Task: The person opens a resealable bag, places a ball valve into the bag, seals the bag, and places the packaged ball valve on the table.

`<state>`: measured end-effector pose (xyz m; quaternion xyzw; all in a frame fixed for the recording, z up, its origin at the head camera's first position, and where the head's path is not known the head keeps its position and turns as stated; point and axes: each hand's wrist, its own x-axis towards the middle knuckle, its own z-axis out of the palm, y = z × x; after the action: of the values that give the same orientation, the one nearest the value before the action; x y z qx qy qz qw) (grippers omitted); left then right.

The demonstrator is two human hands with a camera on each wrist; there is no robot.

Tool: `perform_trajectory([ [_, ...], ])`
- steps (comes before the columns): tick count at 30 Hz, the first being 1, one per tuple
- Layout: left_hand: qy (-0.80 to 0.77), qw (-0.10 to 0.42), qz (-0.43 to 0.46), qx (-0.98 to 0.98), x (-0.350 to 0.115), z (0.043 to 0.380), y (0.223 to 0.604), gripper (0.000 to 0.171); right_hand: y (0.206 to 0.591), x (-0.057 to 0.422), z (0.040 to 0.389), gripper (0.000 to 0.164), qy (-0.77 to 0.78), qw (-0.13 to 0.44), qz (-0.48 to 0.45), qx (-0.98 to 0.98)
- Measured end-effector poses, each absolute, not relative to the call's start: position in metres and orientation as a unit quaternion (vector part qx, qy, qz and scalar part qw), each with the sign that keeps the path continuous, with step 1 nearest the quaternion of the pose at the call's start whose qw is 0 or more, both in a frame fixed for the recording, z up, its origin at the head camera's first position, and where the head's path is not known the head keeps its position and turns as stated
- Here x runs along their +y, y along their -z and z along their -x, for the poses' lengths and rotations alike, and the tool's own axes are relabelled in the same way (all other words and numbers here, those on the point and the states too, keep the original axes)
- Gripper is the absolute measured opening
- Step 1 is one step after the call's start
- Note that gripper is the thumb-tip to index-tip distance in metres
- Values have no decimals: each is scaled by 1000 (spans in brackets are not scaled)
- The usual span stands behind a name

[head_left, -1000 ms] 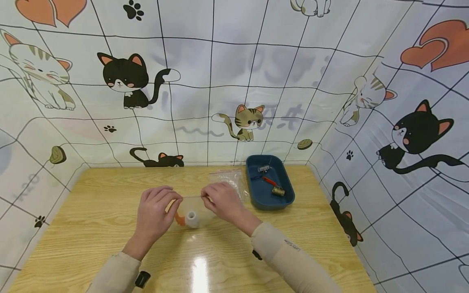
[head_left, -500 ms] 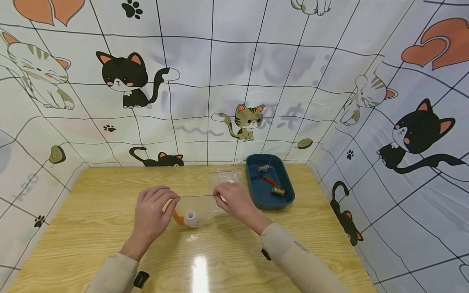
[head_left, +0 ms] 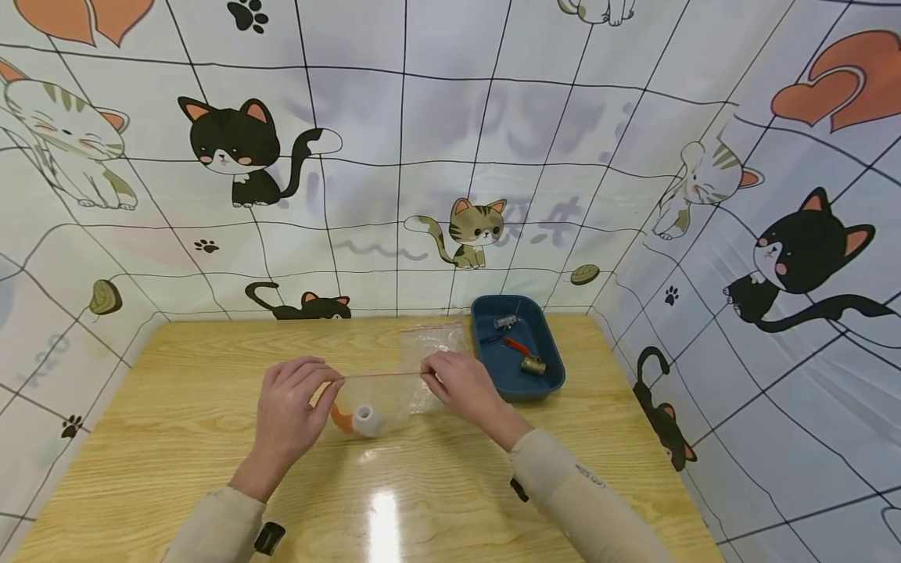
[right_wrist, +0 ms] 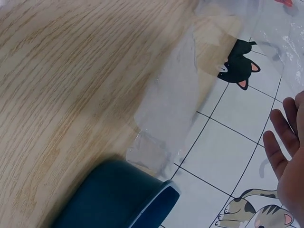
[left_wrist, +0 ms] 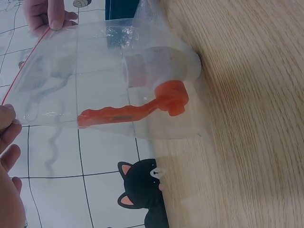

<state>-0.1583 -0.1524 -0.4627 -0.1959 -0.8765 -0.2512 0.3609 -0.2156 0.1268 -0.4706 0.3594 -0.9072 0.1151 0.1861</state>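
Note:
A clear zip bag (head_left: 390,395) with a red line along its seal hangs upright between both hands over the table. My left hand (head_left: 290,418) pinches the left end of the seal between thumb and fingers. At the right end of the seal, my right hand (head_left: 461,387) pinches it too. Inside the bag lies a white plastic ball valve (left_wrist: 183,64), whose orange lever handle (left_wrist: 116,115) slants up toward the seal. In the right wrist view, only part of my right hand (right_wrist: 289,137) shows at the edge.
Behind the right hand, another clear zip bag (head_left: 431,338) lies flat on the wooden table (head_left: 211,375). A blue tray (head_left: 517,391) stands to its right, holding a brass valve (head_left: 533,366) with a red handle and a small silver metal part (head_left: 505,322). A cat-patterned cloth (head_left: 366,188) hangs behind.
My right hand has slid rightward along the seal, so more of the red line shows between the hands. The left hand has shifted only slightly left.

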Motion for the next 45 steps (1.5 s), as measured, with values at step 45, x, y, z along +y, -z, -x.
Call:
perform_trajectory([
  [45,370,348,135,-851,-178,165,474,13,520,54,200,25,-517,-141,-240,-810],
])
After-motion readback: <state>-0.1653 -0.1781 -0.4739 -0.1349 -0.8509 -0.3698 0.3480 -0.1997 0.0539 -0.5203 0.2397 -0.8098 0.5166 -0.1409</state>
